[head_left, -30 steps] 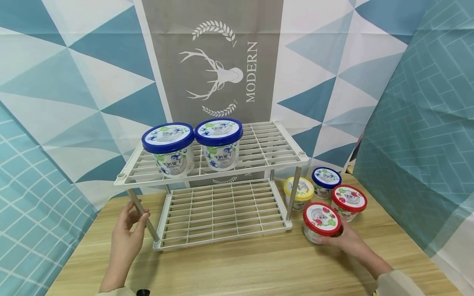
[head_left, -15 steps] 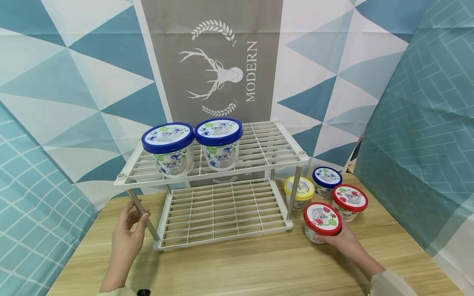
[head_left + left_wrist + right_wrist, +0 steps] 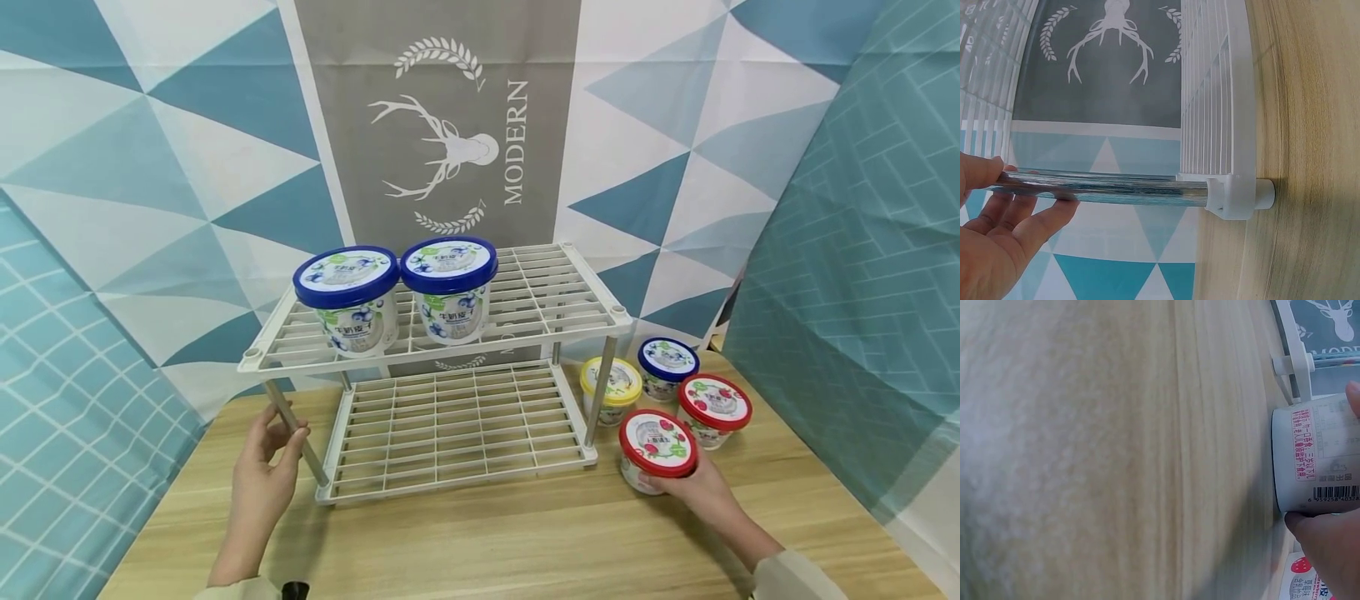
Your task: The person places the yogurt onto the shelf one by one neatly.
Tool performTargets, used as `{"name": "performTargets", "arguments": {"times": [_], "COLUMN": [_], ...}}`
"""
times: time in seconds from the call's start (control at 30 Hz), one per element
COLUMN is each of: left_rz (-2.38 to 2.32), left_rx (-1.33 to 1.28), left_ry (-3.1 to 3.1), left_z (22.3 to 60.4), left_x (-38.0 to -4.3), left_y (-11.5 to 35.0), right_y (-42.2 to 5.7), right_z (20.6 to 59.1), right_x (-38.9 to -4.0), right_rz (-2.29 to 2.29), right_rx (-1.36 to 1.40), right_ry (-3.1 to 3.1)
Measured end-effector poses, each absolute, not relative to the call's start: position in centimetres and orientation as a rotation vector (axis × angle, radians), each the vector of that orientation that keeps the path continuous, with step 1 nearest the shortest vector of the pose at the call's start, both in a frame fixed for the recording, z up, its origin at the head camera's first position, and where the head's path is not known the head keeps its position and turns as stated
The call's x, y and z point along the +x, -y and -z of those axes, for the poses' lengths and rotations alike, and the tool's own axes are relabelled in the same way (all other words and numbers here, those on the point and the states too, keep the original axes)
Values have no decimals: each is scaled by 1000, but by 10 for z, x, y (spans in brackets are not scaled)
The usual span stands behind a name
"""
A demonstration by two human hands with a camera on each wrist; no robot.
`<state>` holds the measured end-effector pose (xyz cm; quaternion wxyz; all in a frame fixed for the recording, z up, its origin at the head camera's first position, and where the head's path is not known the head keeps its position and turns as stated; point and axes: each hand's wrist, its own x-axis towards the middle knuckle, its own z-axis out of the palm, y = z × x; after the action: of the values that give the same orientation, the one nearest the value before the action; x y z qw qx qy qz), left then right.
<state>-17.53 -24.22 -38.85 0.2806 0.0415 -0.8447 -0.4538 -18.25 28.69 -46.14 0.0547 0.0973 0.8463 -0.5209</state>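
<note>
My left hand (image 3: 262, 479) holds the front left metal post (image 3: 1110, 189) of a white two-tier rack (image 3: 457, 479), thumb on one side and fingertips on the other. At the rack's right, my right hand (image 3: 705, 492) grips a tub with a red lid (image 3: 657, 444) by its side. In the right wrist view the tub's white wall (image 3: 1322, 456) shows red print and a barcode, with its base right at the tabletop; a thumb and another finger lie against it.
Two blue-lidded tubs (image 3: 347, 277) (image 3: 450, 267) stand on the upper shelf, left of its middle. Beside the rack's right end are a yellow-lidded tub (image 3: 611, 382), a small blue-lidded tub (image 3: 667, 358) and a second red-lidded tub (image 3: 715, 402). Patterned cloth (image 3: 435, 100) hangs behind.
The head view has shifted slightly, so everything sits a little further right in it. The right forearm has edged inward; both hands keep their holds on the post and the tub.
</note>
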Motion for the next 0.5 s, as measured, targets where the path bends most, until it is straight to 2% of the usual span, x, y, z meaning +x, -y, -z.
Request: {"name": "performTargets", "arguments": {"times": [0.5], "left_rz": [1217], "left_rx": [106], "left_ry": [2264], "left_z": [388], "left_x": [-177], "left_y": [244], "right_y": [-288], "right_z": [450], "right_x": [-179], "right_rz": [1560], "right_rx": [328], "right_ry": [-2574]}}
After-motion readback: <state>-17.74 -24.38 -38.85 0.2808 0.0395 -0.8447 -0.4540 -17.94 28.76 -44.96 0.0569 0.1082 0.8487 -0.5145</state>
